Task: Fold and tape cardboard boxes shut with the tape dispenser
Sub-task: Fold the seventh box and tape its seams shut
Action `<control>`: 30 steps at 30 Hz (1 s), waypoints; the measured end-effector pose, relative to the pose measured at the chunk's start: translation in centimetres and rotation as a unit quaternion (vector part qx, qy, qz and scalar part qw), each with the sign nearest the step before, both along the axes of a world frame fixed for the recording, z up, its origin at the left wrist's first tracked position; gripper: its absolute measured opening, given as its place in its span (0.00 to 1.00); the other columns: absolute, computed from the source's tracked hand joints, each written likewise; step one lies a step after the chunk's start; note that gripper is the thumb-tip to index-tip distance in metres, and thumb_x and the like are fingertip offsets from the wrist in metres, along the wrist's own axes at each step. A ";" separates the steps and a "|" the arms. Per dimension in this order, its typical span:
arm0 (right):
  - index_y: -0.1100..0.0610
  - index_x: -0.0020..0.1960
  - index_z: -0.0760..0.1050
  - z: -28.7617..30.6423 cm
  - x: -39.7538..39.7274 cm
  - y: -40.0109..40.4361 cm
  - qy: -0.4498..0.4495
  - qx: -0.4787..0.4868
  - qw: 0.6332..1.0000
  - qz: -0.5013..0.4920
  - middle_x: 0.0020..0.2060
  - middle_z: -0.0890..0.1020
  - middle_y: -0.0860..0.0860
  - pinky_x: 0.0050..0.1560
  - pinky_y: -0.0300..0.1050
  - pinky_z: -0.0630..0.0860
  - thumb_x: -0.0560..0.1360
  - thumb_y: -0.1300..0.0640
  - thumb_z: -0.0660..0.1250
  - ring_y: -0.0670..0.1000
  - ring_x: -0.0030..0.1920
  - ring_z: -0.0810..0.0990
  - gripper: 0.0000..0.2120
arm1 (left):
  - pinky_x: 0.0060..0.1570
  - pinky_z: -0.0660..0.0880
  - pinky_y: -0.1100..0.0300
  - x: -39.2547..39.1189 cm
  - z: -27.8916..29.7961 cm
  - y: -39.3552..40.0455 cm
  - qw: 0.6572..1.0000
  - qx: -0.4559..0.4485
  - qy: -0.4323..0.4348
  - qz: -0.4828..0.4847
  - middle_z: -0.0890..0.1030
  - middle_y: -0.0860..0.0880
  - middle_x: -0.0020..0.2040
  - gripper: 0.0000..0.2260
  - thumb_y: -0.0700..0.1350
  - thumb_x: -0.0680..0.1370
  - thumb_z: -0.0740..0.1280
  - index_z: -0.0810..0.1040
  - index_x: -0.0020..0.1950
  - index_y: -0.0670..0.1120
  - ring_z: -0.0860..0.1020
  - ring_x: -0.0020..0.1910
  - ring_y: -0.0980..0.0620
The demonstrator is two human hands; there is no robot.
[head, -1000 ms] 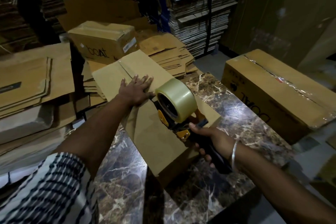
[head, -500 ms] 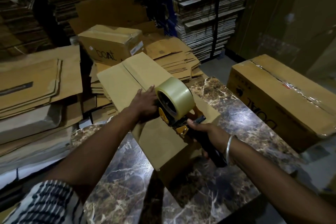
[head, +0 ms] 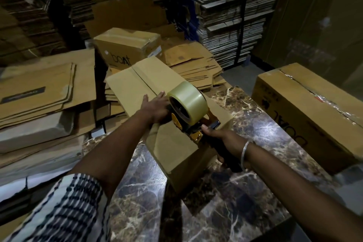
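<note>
A long brown cardboard box (head: 137,82) lies on the marble table (head: 245,192), its top flaps closed along a centre seam. On the seam near the box's middle sits the tape dispenser (head: 188,112), with a clear tape roll and yellow-black frame. My right hand (head: 222,139) grips its black handle, a metal bangle on the wrist. My left hand (head: 155,107) rests on the box top just left of the roll; the roll hides its fingertips.
A taped box marked "boat" (head: 127,47) stands behind. A large taped box (head: 306,112) sits at the right table edge. Flat cardboard sheets (head: 43,92) are stacked on the left, more flattened cartons (head: 196,65) behind, and tall stacks line the back wall.
My left hand slid from spread flat on the box top to tucked against the roll. The dispenser stays on the seam while the view shifted a little.
</note>
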State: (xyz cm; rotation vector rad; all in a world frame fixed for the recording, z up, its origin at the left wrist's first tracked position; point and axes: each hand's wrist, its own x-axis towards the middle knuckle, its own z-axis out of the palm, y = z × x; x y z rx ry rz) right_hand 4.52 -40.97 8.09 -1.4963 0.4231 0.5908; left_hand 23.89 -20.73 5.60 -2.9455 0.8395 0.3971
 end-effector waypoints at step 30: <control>0.57 0.53 0.76 -2.5 -3.5 -1.8 -0.026 0.079 0.995 -0.046 0.37 0.78 0.55 0.22 0.39 0.61 0.68 0.35 0.69 0.52 0.19 0.65 0.27 | 0.75 0.42 0.33 -3.1 -0.1 -1.5 0.994 0.011 -0.024 -0.102 0.50 0.56 0.82 0.40 0.73 0.71 0.37 0.57 0.80 0.59 0.47 0.81 0.51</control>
